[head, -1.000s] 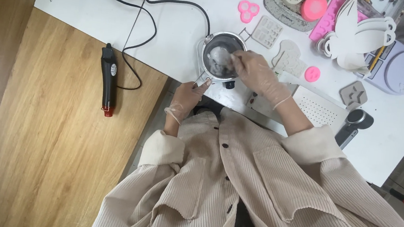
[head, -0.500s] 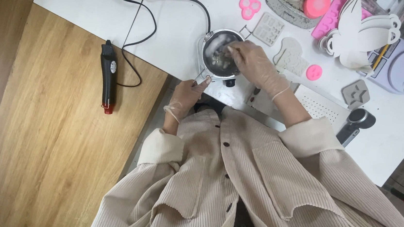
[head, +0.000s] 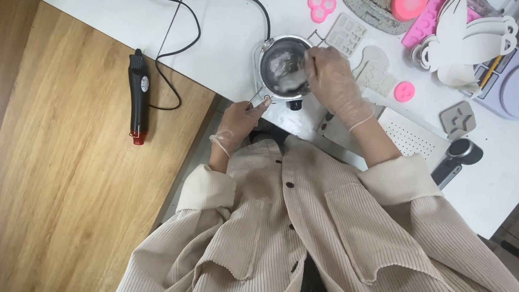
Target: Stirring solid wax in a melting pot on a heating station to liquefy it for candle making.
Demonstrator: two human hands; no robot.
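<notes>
A small metal pot (head: 284, 67) is sitting near the front edge of the white tabletop (head: 219, 36), directly ahead of the person. The left hand (head: 240, 120), in a thin clear glove, is pinching the pot's wire handle (head: 260, 97) at the pot's 7 o'clock, fingers closed on it. The right hand (head: 334, 83), also gloved, is lying over the pot's rim at 3 o'clock, fingers curled around a thin tool whose tip is reaching into the pale contents; the tool itself is too blurred to identify. A black heat gun (head: 138, 98) is lying on the wooden surface at the pot's 8 o'clock, well apart, its cable (head: 190, 8) running up across the tabletop. A pink three-lobed mould (head: 320, 6) is lying at 1 o'clock, with a grey silicone mould (head: 346, 34) just beside the pot at 2 o'clock
</notes>
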